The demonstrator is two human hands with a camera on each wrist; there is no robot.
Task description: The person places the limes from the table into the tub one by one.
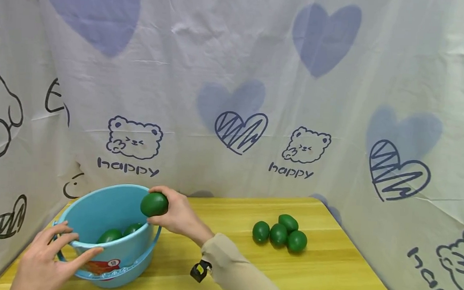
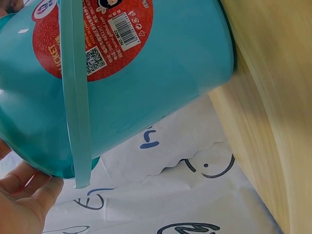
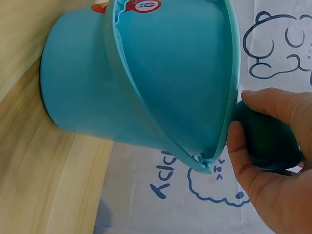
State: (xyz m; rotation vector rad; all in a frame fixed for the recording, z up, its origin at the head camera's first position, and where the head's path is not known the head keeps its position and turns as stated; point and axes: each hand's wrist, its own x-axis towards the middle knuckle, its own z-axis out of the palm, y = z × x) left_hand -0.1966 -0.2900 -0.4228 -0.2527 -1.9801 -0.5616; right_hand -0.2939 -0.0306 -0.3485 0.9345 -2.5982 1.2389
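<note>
Fingers of right hand (image 1: 178, 210) grasp one green fruit (image 1: 154, 204) by two-o'clock rim of blue bucket (image 1: 106, 208); left hand (image 1: 47, 253), fingers loosely spread, touches eight o'clock. Probably loading; next calls for release inside.

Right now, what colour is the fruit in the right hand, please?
The fruit is dark green, clearest in the head view.

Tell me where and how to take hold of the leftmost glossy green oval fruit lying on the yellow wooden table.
Hold the leftmost fruit around its rounded middle, pinching its near and far sides, probably best from above left. Bare table shows to its left, in front and behind, while another green oval fruit sits close on its right.
</note>
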